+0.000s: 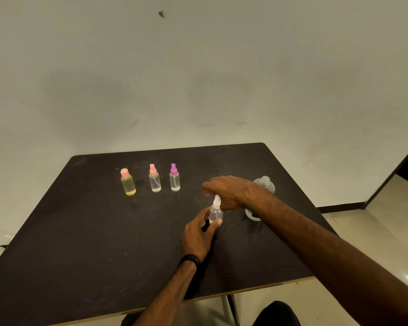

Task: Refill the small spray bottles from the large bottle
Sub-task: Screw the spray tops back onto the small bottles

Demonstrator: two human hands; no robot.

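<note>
My left hand (199,231) grips a small clear spray bottle (215,214) with a white spray head, upright on the black table (92,243). My right hand (229,190) hovers just over that spray head with loosely curled fingers and holds nothing I can see. Behind my right wrist stands the large clear bottle (266,183), neck open and uncapped, its lower part partly hidden by my arm. Three other small bottles stand in a row at the back: a yellowish one with a pink cap (128,183), a clear one with a pink sprayer (154,180) and a clear one with a purple sprayer (174,178).
The table's near edge (222,295) runs just in front of my lap. A pale wall rises behind the table. Tiled floor (386,231) lies to the right.
</note>
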